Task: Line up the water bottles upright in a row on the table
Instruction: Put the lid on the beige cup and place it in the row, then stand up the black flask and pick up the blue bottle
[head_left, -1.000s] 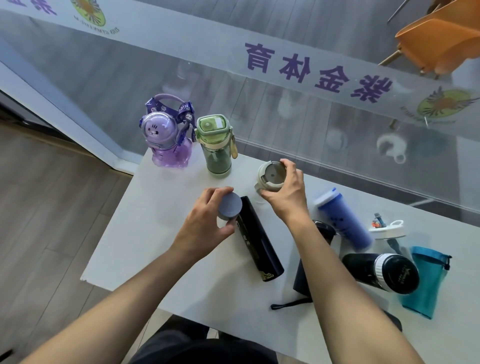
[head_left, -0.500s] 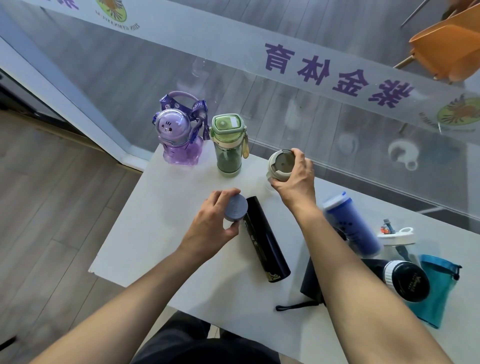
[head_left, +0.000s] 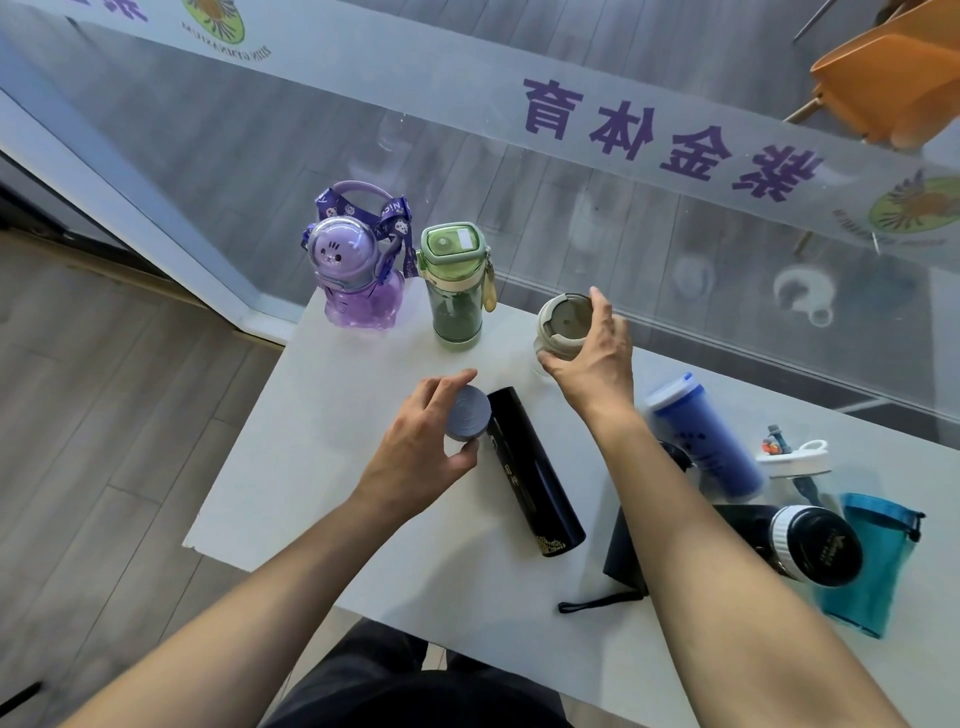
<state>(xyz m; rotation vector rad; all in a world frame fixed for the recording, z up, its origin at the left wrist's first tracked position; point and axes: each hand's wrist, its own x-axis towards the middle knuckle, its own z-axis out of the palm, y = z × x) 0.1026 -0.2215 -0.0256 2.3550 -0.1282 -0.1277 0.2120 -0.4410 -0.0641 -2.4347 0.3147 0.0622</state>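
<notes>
A sports venue, seemingly: the glass partition (head_left: 571, 244) has a frosted band (head_left: 415, 93) bearing mirrored purple characters (head_left: 670, 140) for "sports" and a round gymnasium logo (head_left: 213, 21), with an orange chair (head_left: 893, 78) beyond.

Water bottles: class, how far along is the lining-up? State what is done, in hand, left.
Done: the purple rabbit-shaped bottle and the green square-lidded bottle stand upright side by side at the white table's far edge. In hand: the right hand holds a beige-lidded bottle next to them; the left hand grips a grey-capped bottle. Left: the slim black flask, blue tumbler, black white-ringed bottle and teal bottle lie on their sides.
</notes>
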